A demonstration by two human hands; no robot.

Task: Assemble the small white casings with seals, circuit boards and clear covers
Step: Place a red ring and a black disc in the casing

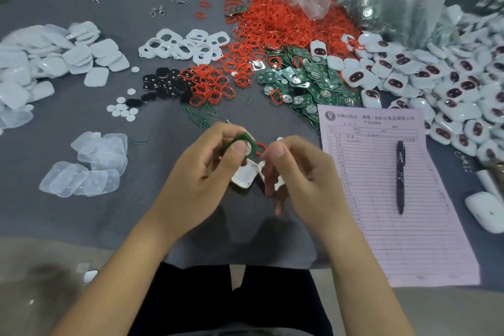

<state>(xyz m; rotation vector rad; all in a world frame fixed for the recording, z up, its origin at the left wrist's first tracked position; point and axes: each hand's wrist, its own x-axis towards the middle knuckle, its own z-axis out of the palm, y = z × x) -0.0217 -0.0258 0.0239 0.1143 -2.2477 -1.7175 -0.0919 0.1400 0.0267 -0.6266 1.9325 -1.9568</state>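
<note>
My left hand (201, 172) pinches a green circuit board (242, 142) between thumb and fingers, and a white casing half (244, 177) hangs under the same fingers. My right hand (297, 172) is closed on a red seal ring (260, 148) beside the board and also holds a second white casing piece (278, 181). Both hands meet just above the grey table (81, 221), close to its front edge. Fingers hide most of the ring and of the right-hand casing.
Piles lie behind the hands: red seals (275, 24), green boards (302, 82), black pads (163, 84), white frames (185, 46), clear covers (90, 166). Finished casings (436, 84) are heaped on the right. A pink form (381, 199) with a pen (400, 174) lies right of my hands.
</note>
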